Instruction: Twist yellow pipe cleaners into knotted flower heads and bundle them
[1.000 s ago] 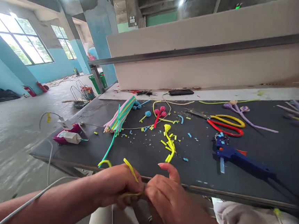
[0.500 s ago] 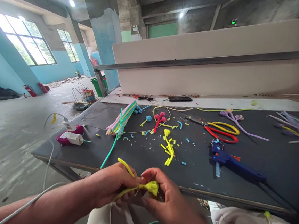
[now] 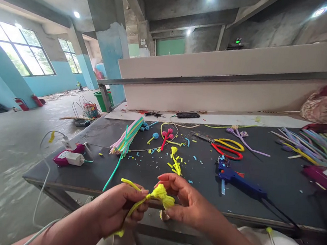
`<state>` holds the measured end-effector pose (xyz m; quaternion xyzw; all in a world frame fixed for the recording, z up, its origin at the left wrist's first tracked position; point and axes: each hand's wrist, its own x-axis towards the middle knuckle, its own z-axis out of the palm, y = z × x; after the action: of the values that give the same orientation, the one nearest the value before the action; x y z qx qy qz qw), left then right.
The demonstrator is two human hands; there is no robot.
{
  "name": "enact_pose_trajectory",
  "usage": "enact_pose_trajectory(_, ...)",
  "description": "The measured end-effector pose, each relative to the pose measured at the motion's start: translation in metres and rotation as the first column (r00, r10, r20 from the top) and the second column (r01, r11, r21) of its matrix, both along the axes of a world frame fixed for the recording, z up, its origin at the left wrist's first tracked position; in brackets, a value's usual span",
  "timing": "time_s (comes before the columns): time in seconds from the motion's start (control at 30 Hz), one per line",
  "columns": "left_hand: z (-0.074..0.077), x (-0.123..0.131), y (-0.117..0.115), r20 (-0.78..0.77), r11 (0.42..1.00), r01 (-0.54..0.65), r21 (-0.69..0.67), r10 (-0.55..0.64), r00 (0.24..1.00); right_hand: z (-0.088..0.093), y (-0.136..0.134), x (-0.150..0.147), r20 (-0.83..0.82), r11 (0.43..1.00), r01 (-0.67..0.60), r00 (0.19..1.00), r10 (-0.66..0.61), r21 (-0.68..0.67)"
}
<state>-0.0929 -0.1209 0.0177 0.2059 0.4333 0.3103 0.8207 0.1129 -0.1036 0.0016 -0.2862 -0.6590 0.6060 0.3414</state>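
Note:
In the head view, my left hand pinches the twisted neck of a yellow pipe-cleaner flower, with its loose stem ends sticking out on both sides of the fingers. My right hand curves around the looped petals from the right. Its fingers and thumb are apart, and the thumb is close to the lower loop; whether it touches is hard to tell. Both hands are in front of the table's near edge. Beyond them lies another yellow pipe-cleaner piece among cut scraps.
On the dark table lie a bundle of pastel pipe cleaners, scissors, a blue glue gun, a pink pipe-cleaner flower, a phone and a power strip. A white cable crosses my left forearm.
The yellow flower has been raised and its petal loops show more spread out. My right hand has opened away from it. The camera view has shifted slightly right and up.

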Motion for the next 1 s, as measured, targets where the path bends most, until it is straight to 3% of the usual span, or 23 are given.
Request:
enact_pose_trajectory(0.1,-0.005,0.009,0.001,-0.111,0.989,0.001,0.149,0.016,0.994,0.008,-0.004,0.003,0.194,0.955,0.110,0.967,-0.167,0.277)
enact_pose_trajectory(0.23,-0.008,0.021,0.001,-0.213,0.967,0.049,0.251,0.006,0.977,0.007,-0.009,-0.003,0.301,0.783,0.067,0.900,-0.315,0.618)
enact_pose_trajectory(0.33,-0.006,0.023,0.003,-0.183,0.970,0.066,0.235,-0.023,0.983,0.001,-0.008,-0.005,0.262,0.650,0.029,0.900,-0.347,0.760)
enact_pose_trajectory(0.43,-0.003,0.022,0.008,-0.163,0.978,0.065,0.200,-0.033,0.986,-0.002,-0.007,-0.004,0.258,0.569,0.005,0.888,-0.381,0.822)
enact_pose_trajectory(0.53,0.000,0.022,0.015,-0.202,0.971,0.108,0.215,-0.064,0.977,-0.002,-0.006,-0.004,0.265,0.569,-0.004,0.888,-0.377,0.822)
enact_pose_trajectory(0.6,0.005,0.020,0.016,-0.344,0.933,0.199,0.299,-0.089,0.935,-0.002,-0.005,-0.005,0.263,0.652,0.053,0.888,-0.376,0.756)
enact_pose_trajectory(0.63,0.008,0.018,0.013,-0.470,0.888,0.227,0.400,-0.014,0.883,-0.002,-0.005,-0.005,0.261,0.715,0.116,0.881,-0.394,0.689)
enact_pose_trajectory(0.67,0.011,0.015,0.008,-0.591,0.798,0.263,0.542,0.140,0.794,-0.002,-0.004,-0.004,0.261,0.786,0.193,0.874,-0.410,0.588)
enact_pose_trajectory(0.7,0.013,0.011,0.001,-0.646,0.656,0.296,0.695,0.388,0.657,-0.002,-0.003,-0.004,0.257,0.851,0.271,0.873,-0.414,0.450)
enact_pose_trajectory(0.73,0.013,0.007,-0.008,-0.513,0.395,0.329,0.858,0.693,0.506,-0.003,-0.002,-0.003,0.237,0.899,0.334,0.884,-0.403,0.283)
enact_pose_trajectory(0.77,0.012,0.003,-0.017,-0.314,0.117,0.431,0.895,0.850,0.422,-0.003,-0.001,-0.002,0.189,0.925,0.367,0.905,-0.380,0.102)
enact_pose_trajectory(0.87,0.002,-0.003,-0.039,-0.174,-0.120,0.530,0.839,0.865,0.471,-0.003,0.001,-0.002,-0.081,0.904,0.264,0.948,-0.307,-0.337)
enact_pose_trajectory(0.9,-0.003,-0.003,-0.040,-0.158,-0.173,0.559,0.811,0.855,0.494,-0.002,0.001,-0.003,-0.172,0.888,0.205,0.939,-0.297,-0.413)
enact_pose_trajectory(0.93,-0.007,0.000,-0.038,-0.129,-0.279,0.618,0.735,0.837,0.531,-0.001,0.000,-0.004,-0.248,0.874,0.144,0.926,-0.284,-0.464)
enact_pose_trajectory(0.97,-0.009,0.003,-0.033,-0.120,-0.343,0.671,0.658,0.831,0.543,0.000,-0.001,-0.006,-0.308,0.863,0.084,0.913,-0.267,-0.499)
enact_pose_trajectory(1.0,-0.010,0.007,-0.027,-0.154,-0.312,0.727,0.612,0.855,0.495,0.000,-0.002,-0.008,-0.352,0.852,0.035,0.901,-0.253,-0.522)
